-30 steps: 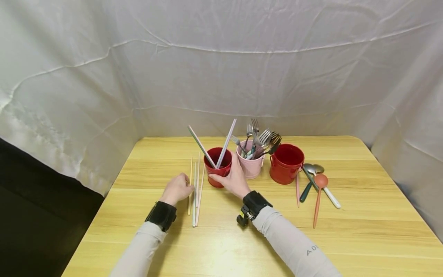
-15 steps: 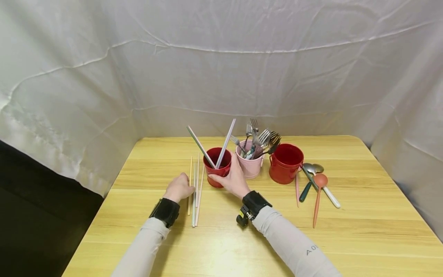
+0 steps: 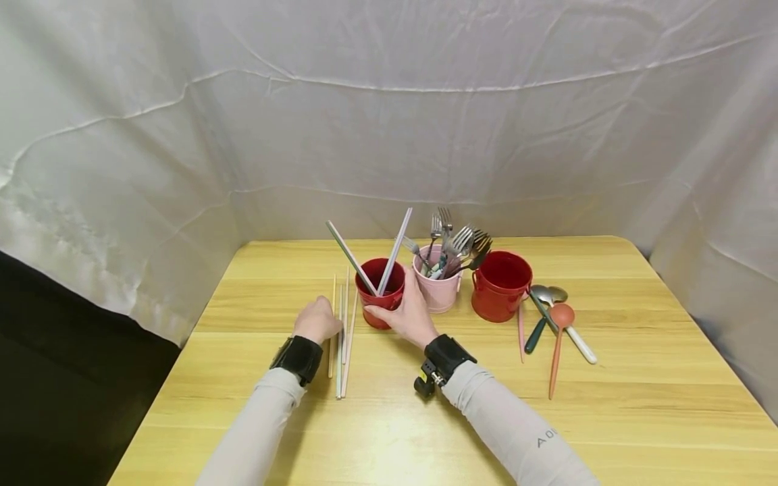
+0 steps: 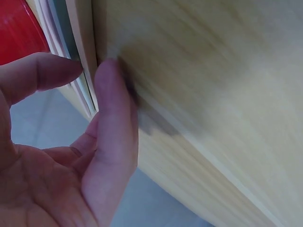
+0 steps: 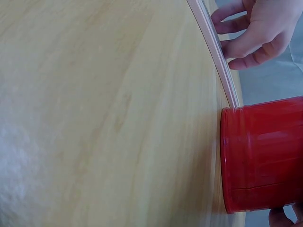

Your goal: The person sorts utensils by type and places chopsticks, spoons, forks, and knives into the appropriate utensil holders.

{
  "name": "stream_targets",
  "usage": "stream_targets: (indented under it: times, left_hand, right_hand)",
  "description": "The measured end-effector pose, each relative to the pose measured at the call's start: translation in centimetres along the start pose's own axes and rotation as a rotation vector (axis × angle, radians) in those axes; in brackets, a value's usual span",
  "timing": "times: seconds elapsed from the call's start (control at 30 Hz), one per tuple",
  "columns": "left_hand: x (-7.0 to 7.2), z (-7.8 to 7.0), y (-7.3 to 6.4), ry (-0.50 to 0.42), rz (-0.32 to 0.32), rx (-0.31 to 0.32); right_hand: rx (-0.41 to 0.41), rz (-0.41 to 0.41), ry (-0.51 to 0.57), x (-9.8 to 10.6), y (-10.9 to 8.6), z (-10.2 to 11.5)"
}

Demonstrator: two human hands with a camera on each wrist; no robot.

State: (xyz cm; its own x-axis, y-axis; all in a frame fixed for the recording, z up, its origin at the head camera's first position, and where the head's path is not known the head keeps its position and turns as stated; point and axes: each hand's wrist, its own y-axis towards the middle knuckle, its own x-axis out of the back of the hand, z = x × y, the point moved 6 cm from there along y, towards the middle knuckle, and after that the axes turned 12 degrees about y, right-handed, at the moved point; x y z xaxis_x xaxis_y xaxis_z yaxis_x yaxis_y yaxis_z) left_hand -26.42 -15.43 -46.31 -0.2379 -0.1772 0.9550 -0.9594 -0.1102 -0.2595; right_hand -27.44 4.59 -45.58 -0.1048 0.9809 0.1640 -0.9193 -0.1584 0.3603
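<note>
My left hand point(image 3: 316, 320) is low over several loose chopsticks point(image 3: 340, 378) lying side by side on the table. In the left wrist view, its thumb and index finger close on either side of a pale wooden chopstick point(image 4: 81, 28); a dark one and pink ones lie just beyond it. My right hand point(image 3: 415, 320) grips a red bucket point(image 3: 372, 302), thumb in front and fingers round its right side. Two bundles of chopsticks lean outward from this bucket, a green-and-white one point(image 3: 348, 250) to the left and a pale lilac one point(image 3: 396, 246) to the right.
Right of the held bucket stands a pink bucket point(image 3: 439, 295) full of forks point(image 3: 460, 239). A second red bucket point(image 3: 495, 307) follows. Several spoons lie at the right, among them an orange one point(image 3: 562, 316) and a white-handled one point(image 3: 582, 345). Pale cloth point(image 3: 425, 135) hangs behind the table point(image 3: 638, 405).
My left hand has shifted slightly right and forward over the loose chopsticks. My right hand keeps its grip on the red bucket, which stays in place.
</note>
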Motion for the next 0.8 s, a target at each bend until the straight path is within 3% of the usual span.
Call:
stream_targets:
  times: [0.43, 0.8]
  left_hand:
    - [0.3, 0.7, 0.5, 0.053, -0.03, 0.04]
    - [0.5, 1.6, 0.2, 0.037, 0.012, 0.038]
  right_hand:
    - [0.009, -0.004, 0.008, 0.0, 0.0, 0.1]
    - [-0.02, -0.001, 0.006, 0.0, -0.1, 0.1]
